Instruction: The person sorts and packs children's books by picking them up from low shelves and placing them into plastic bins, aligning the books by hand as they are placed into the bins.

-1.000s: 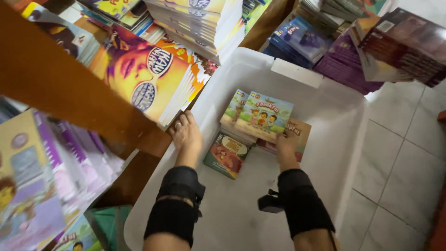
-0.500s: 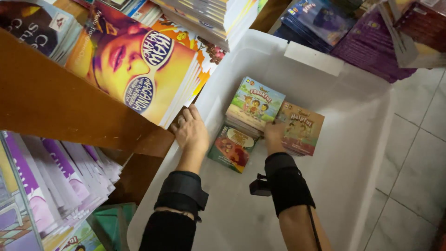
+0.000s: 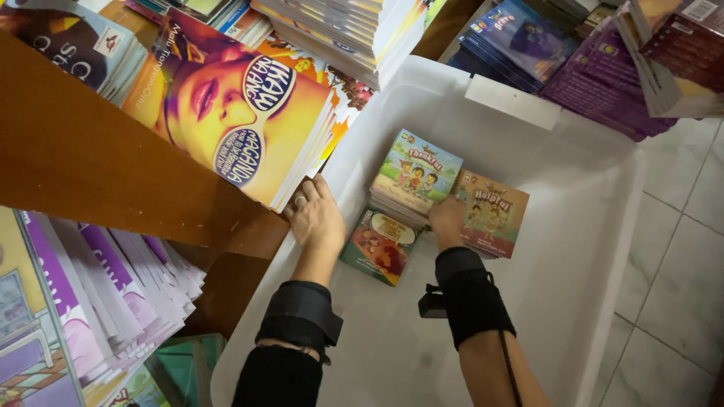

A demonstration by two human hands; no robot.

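A large white plastic bin (image 3: 603, 249) stands on the floor with small children's books in it. My right hand (image 3: 447, 221) rests on the books inside, between a tall stack with a green cartoon cover (image 3: 418, 175) and an orange-covered stack (image 3: 494, 211). A dark green book (image 3: 379, 245) lies flat in front of the tall stack. My left hand (image 3: 315, 218), a ring on one finger, grips the bin's left rim beside the wooden shelf (image 3: 90, 181). Both forearms wear black wrist bands.
A stack of yellow-orange magazines (image 3: 249, 113) overhangs the shelf just above my left hand. Purple and white booklets (image 3: 113, 286) fill the lower shelf at left. Blue and purple book piles (image 3: 573, 53) stand behind the bin. White floor tiles (image 3: 679, 286) lie to the right.
My right hand has shifted from the tall stack to the gap between the two stacks, and the orange-covered stack now shows fully. My left hand stays on the bin rim.
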